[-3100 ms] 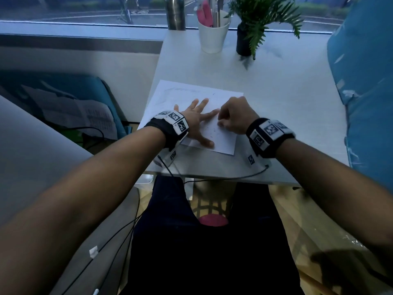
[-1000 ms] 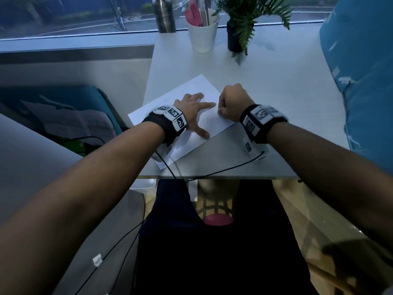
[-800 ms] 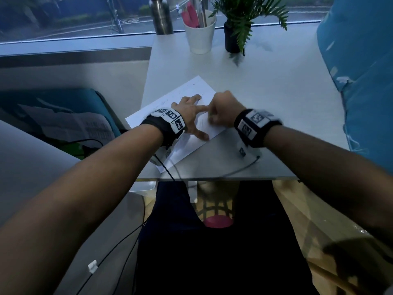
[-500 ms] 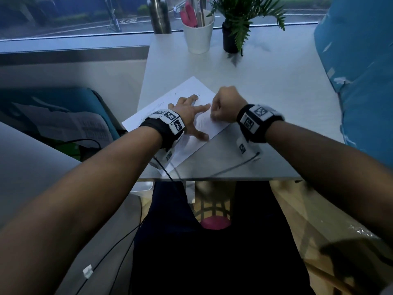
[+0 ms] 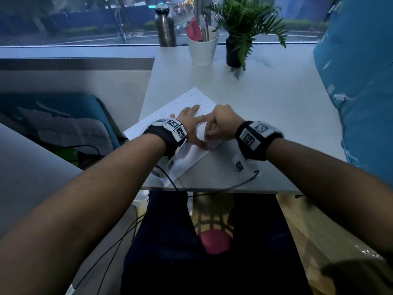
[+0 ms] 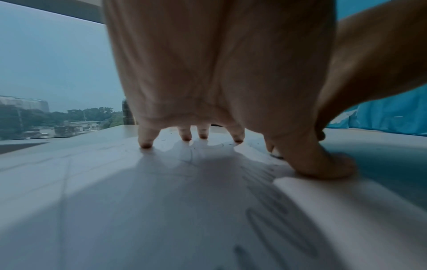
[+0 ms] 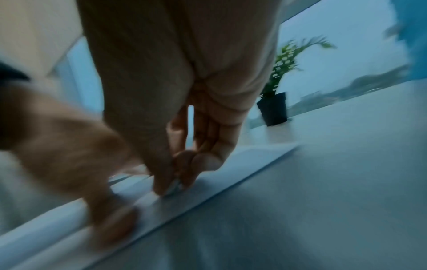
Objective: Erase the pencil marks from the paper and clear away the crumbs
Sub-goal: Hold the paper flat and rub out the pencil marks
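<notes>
The paper (image 5: 187, 107) lay skewed on the bench (image 5: 265, 107), pinned by the left hand (image 5: 191, 124), its fingers (image 6: 146, 140) spread flat so the sheet could not slide. The right hand (image 5: 221, 124) pinched a small eraser (image 7: 173, 188) against the paper beside the left thumb, presumably rubbing out marks.

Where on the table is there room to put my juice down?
The big bare stretch of table right of the paper, running up to the blue cushion, is free. So is the strip between the paper and the white cup. It is crowded by the window, with bottle, cup and plant, and where the left hand and right hand work.
</notes>
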A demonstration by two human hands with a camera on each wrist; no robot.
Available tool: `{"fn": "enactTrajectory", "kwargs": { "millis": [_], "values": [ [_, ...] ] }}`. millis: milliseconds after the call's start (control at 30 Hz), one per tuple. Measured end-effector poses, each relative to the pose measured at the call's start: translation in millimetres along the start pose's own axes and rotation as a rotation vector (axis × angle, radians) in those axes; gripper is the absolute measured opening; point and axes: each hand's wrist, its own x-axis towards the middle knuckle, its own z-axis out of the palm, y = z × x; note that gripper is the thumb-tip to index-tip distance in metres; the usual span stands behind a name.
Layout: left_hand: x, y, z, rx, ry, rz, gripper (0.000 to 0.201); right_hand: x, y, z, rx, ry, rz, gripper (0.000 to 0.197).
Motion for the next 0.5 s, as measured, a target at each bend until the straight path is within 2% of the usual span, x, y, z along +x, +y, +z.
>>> {"fn": "enactTrajectory", "kwargs": {
  "millis": [67,100,133,233,267,367,433,500],
  "values": [
    [0.5,-0.3,1.4,-0.011,-0.016,-0.002,0.119,13.5,17.3,-14.1,0.133,0.128,0.132,0.011],
    [0.0,-0.2,2.6,-0.01,-0.021,-0.006,0.121,15.8,20.4,-14.9,0.144,0.165,0.147,0.01],
    [0.2,-0.2,2.8,-0.008,-0.023,-0.006,0.122,12.6,15.0,-13.2,0.12,0.16,0.12,0.011],
    [0.7,-1.5,3.7,-0.02,-0.028,0.007,0.122,-1.5,-6.0,3.7,0.008,0.007,-0.019,0.015],
    [0.1,-2.0,3.0,-0.025,-0.029,0.007,0.123,-1.8,-3.4,-2.1,0.028,-0.002,0.012,0.016],
    [-0.6,-0.8,3.8,-0.031,-0.039,-0.005,0.126,17.1,20.3,-15.0,0.162,0.157,0.159,0.012],
    [-0.5,-0.8,4.5,-0.044,-0.025,-0.001,0.125,12.3,11.5,-5.8,0.094,0.159,0.085,0.022],
    [-0.5,-0.8,6.1,-0.068,-0.002,0.005,0.123,0.0,-6.2,6.2,0.006,0.01,-0.047,0.024]
  ]
}}
